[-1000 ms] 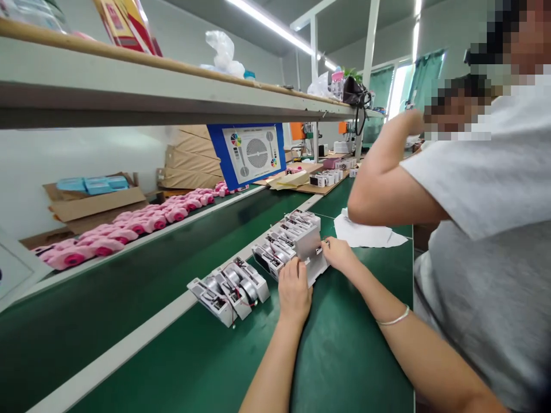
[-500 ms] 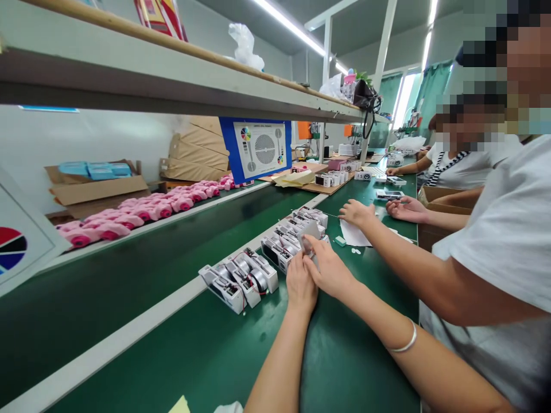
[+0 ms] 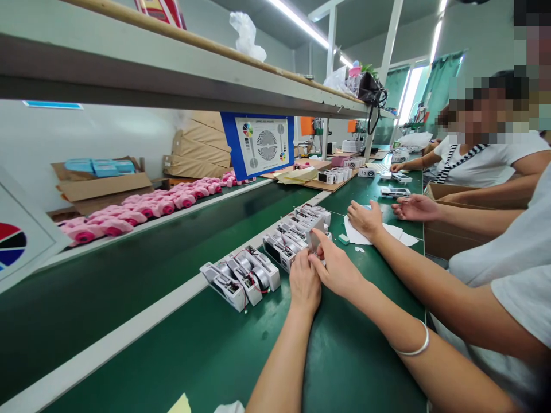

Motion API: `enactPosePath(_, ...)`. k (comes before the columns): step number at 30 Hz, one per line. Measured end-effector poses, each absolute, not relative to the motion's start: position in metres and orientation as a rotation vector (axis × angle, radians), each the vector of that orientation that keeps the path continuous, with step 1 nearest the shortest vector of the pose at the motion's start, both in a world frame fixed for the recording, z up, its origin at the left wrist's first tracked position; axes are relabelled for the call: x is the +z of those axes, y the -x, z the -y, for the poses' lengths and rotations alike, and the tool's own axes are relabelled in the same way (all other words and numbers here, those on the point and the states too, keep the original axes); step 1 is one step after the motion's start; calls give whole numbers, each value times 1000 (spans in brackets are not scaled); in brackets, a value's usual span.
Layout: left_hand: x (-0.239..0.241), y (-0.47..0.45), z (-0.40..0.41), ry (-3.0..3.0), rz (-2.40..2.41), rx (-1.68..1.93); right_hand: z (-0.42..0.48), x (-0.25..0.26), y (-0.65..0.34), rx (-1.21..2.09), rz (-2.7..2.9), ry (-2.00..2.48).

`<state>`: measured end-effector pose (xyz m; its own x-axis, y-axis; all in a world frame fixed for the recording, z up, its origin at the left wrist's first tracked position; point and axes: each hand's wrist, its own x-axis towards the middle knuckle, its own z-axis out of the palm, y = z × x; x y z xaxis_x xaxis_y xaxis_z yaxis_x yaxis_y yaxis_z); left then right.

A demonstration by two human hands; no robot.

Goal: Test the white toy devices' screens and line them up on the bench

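A flat, light grey casing piece [image 3: 315, 229] stands upright between my two hands, its lower part covered by my fingers. My left hand [image 3: 305, 284] is closed around its near lower side, back of the hand toward me. From the right, my right hand [image 3: 340, 268] grips it between thumb and fingers. Just beyond are several white camera-like units [image 3: 286, 244] with open casings, packed in a row. A nearer group of white units [image 3: 243, 278], with silver round parts and red and black wires, lies left of my left hand.
A white strip [image 3: 142, 327] runs along the green table. Beside me, a co-worker's hands [image 3: 365, 219] are over white paper [image 3: 396, 232] near a small green block [image 3: 343, 238]. Pink camera-like units [image 3: 142, 209] line the far side below a shelf [image 3: 172, 74]. A blue-framed test chart [image 3: 262, 146] stands behind.
My hands keep hold of the casing piece, which is turned slightly. The co-worker's nearer hand has tilted more upright, with something light blue by it. The view has shifted slightly.
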<state>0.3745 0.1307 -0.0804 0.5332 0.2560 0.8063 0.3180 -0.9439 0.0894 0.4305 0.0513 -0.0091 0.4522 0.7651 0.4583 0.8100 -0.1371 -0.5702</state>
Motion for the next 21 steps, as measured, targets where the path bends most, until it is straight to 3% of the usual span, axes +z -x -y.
enactPosePath(8, -74, -373, -129, 2733, 541, -1336, -48, -7, -427, 139, 1165, 1790)
enactPosePath(21, -73, -373, -127, 2711, 556, -1298, -48, -11, -430, 196, 1031, 1642)
